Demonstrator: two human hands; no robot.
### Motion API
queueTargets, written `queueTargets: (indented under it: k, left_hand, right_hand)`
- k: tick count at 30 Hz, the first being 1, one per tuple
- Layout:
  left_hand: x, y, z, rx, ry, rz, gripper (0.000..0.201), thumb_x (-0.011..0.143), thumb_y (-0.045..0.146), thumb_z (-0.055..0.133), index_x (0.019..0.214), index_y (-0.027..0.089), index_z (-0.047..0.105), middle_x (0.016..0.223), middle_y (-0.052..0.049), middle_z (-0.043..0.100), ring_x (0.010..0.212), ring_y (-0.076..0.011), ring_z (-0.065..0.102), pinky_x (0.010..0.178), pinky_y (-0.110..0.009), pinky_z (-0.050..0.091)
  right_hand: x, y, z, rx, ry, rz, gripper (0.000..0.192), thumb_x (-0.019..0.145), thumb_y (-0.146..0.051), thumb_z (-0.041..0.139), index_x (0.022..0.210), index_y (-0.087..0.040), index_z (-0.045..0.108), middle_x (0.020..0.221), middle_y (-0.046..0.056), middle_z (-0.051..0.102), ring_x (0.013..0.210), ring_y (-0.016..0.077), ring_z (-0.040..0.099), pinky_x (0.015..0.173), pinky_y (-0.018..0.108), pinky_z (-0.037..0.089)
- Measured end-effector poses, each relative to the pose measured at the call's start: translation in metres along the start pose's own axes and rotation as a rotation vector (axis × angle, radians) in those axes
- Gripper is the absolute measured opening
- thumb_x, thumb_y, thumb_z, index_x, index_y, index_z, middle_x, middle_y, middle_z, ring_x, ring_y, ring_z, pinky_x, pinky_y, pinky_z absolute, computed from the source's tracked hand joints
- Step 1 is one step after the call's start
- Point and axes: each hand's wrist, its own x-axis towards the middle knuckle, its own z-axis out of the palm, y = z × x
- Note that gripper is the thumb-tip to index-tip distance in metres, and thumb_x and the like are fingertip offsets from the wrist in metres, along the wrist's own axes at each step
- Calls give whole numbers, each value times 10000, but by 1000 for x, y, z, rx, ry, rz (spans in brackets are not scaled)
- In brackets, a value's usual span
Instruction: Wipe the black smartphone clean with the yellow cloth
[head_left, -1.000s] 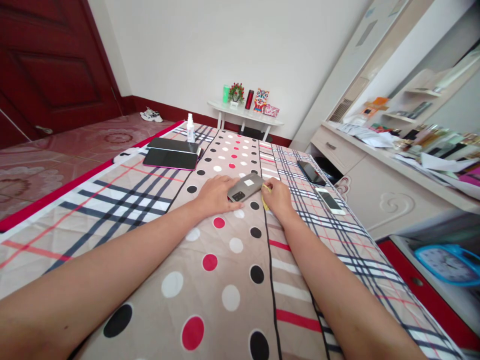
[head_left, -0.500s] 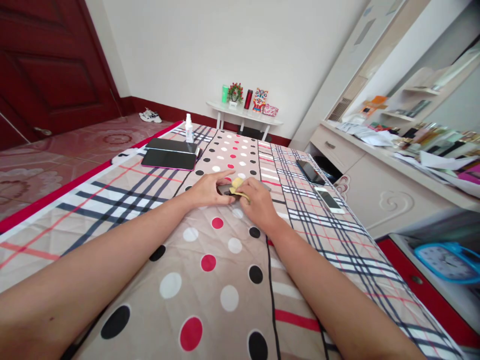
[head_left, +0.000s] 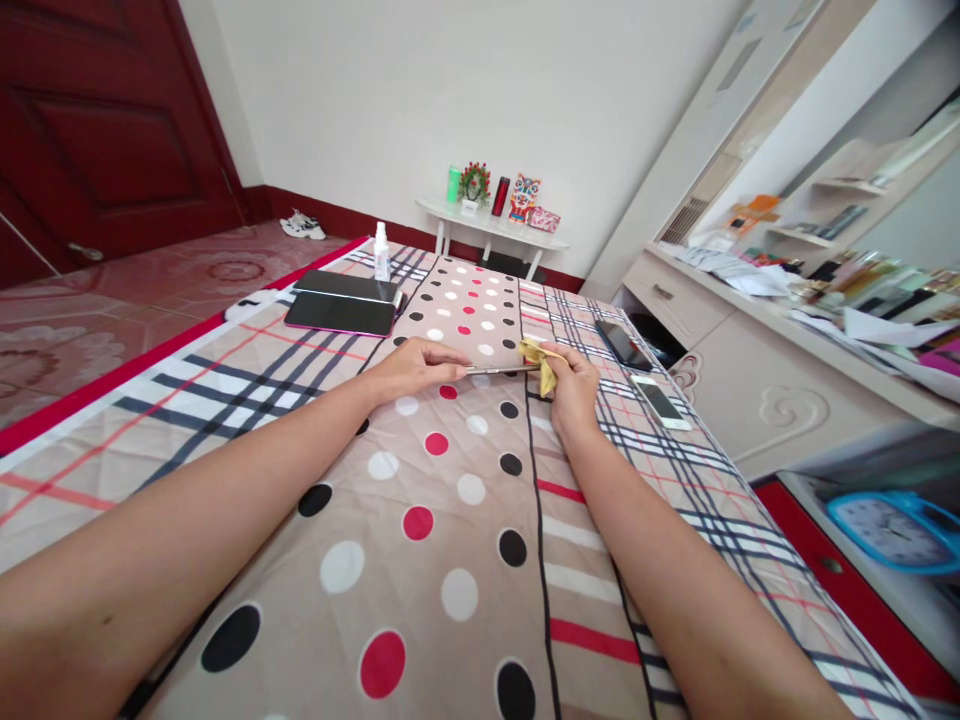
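Yellow cloth [head_left: 541, 362] at phone [head_left: 495, 370] edge

A thin grey phone [head_left: 499, 370] is held level and edge-on just above the spotted bedcover, so its faces cannot be made out. A crumpled yellow cloth [head_left: 541, 362] is pressed against its right end.

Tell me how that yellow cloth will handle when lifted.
The cloth is probably floppy: it hangs crumpled from the right hand. Likely very light, since fingertips alone hold it. It seems unlikely to slip, bunched against the phone edge.
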Motion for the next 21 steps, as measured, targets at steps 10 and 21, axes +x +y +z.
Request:
queueTargets:
  k: [10, 21]
  left_hand:
    - [3, -8, -5, 11, 116, 49, 581, 829, 690, 647, 652, 137, 660, 660, -5, 612, 689, -122, 541, 728, -240, 451]
    - [13, -22, -2, -107, 157, -49, 730, 732, 847, 613, 836, 127, 679, 775, -73, 681, 673, -152, 598, 637, -266, 505]
  right_hand:
    - [3, 1, -1, 59, -63, 285, 599, 632, -391, 653, 1135, -70, 709, 980, 100, 699, 693, 108, 580, 610, 214, 465]
    - [2, 6, -4, -343, -163, 45, 306, 688, -225, 647, 943, -96, 759, 924, 59, 704, 838, 135, 607, 824, 241, 477]
